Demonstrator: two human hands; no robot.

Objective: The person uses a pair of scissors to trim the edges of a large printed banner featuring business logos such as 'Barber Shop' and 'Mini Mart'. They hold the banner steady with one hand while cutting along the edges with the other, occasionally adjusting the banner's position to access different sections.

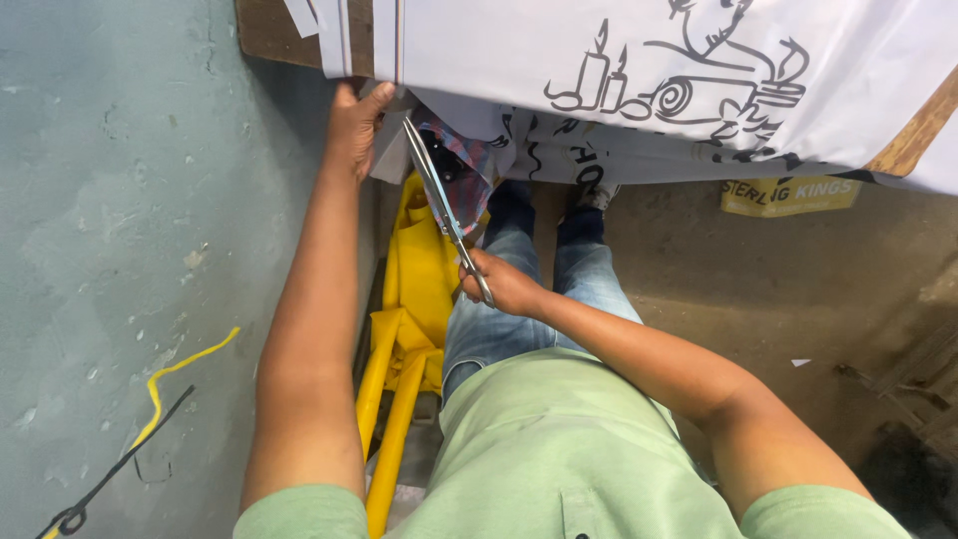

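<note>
Closest in, below the scissors (446, 212), the person's green shirt (559, 449) and blue jeans (519, 299) fill the view, with yellow fabric (414, 289) hanging down to the left of the blades. The right hand (504, 284) is closed around the scissor handles, apparently so the long blades can angle up and away toward the sheet's edge. Beyond the tips, the left hand (354, 125) pinches the hanging edge of the white printed sheet (559, 50), seemingly to keep it taut for the cut. The sheet drapes over a wooden board (269, 35), farthest from the scissors.
</note>
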